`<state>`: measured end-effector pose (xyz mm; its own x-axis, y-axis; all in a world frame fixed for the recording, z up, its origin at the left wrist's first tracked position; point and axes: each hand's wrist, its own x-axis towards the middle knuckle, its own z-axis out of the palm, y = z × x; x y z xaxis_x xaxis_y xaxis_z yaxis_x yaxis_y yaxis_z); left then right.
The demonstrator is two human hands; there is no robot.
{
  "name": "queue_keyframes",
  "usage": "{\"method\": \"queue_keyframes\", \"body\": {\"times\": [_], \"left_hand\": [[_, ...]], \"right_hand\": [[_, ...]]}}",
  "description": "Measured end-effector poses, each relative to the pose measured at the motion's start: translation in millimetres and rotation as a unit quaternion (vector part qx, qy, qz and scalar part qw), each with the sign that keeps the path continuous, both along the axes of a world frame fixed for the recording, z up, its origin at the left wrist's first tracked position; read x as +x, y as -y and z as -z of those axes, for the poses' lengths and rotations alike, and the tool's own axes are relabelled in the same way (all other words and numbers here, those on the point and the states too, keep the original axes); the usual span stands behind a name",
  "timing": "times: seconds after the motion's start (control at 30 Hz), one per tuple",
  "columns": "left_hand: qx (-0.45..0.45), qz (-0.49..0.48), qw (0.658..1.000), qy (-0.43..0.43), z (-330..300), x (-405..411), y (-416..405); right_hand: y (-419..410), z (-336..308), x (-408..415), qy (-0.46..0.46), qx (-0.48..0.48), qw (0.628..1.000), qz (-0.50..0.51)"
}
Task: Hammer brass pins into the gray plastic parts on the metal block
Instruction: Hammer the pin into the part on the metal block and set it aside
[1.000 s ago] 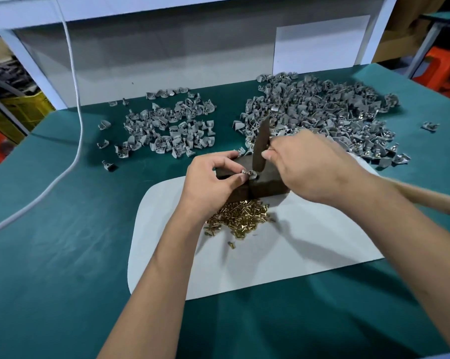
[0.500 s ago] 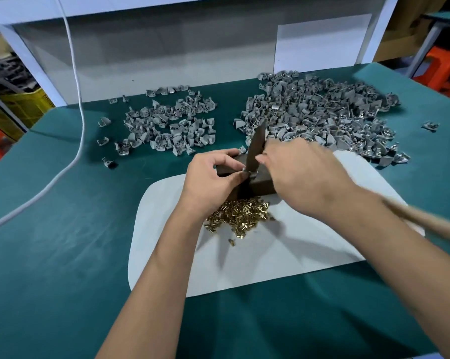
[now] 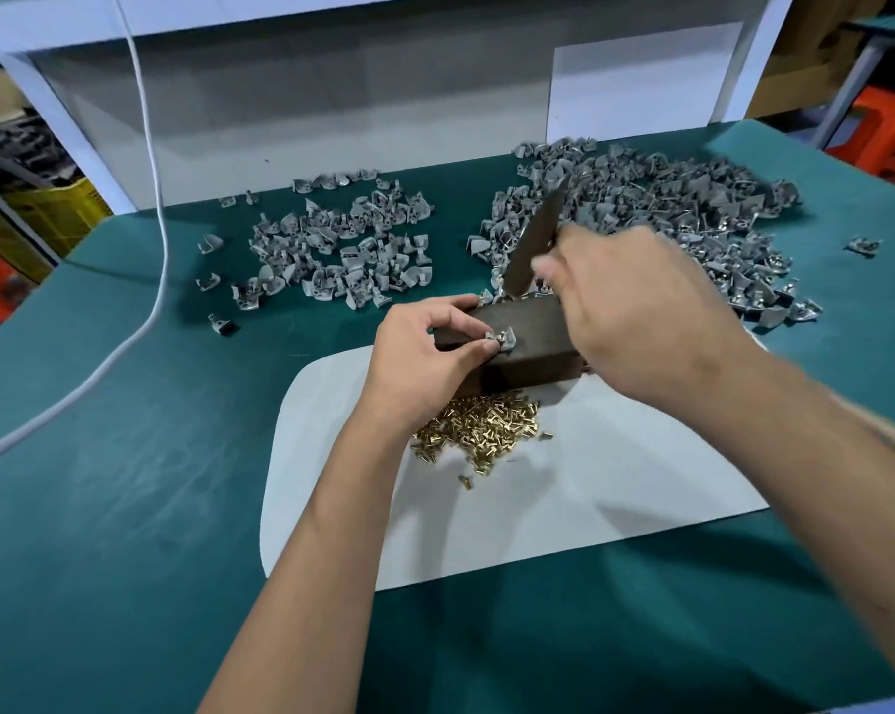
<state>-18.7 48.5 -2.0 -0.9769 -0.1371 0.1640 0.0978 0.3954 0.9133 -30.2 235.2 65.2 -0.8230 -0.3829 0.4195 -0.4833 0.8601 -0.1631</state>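
Dark, rectangular metal block sits on the far edge of a white, round-cornered mat, which lies flat on the teal cloth-covered table. On the block's top face, near its left front edge, rests one small gray plastic part; the left hand pinches it between thumb and forefinger, remaining fingers curled along the block's left end. The right hand, motion-blurred, has its grip closed around the hammer; its dark, flat, tapered metal head stands tilted above the block's rear edge, clear of the part, and a pale wooden handle runs out lower right under the forearm. Just in front of the block, on the mat, lies a loose heap of short, shiny brass pins, a few strays beside it. Beyond the block, two spreads of curved gray plastic pieces: a smaller pile far left and a larger, denser pile far right, some showing bright metal. A white cable hangs down and trails across the table's left side.
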Motion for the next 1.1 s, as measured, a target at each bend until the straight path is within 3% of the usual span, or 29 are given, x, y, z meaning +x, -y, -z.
{"method": "queue_keyframes", "body": {"times": [0.07, 0.17, 0.27, 0.53, 0.7, 0.9, 1.0, 1.1], "left_hand": [[-0.006, -0.001, 1.0, -0.002, 0, 0, 0], [0.006, 0.004, 1.0, -0.006, 0, 1, 1], [0.004, 0.008, 1.0, -0.007, 0, 2, 1], [0.027, -0.004, 0.999, -0.023, 6, -1, -1], [0.037, -0.003, 0.999, -0.017, 8, -2, -2], [0.034, -0.003, 0.999, -0.042, 11, -3, -2], [0.036, 0.001, 0.998, -0.045, 12, -3, -2], [0.041, 0.004, 0.998, -0.045, 12, -4, -2]], "right_hand": [[6, 4, 3, 0.0, -0.004, 1.0, -0.003], [10, 16, 4, 0.094, 0.069, 0.993, -0.017], [1, 10, -2, 0.097, 0.069, 0.993, -0.022], [-55, 13, -29, 0.142, -0.002, 0.986, 0.091], [-76, 18, -31, 0.191, 0.049, 0.967, 0.159], [-70, 22, -25, 0.228, 0.109, 0.952, 0.171], [-55, 10, -23, 0.175, 0.046, 0.972, 0.149], [-31, 6, -21, 0.126, -0.042, 0.99, 0.043]]}}
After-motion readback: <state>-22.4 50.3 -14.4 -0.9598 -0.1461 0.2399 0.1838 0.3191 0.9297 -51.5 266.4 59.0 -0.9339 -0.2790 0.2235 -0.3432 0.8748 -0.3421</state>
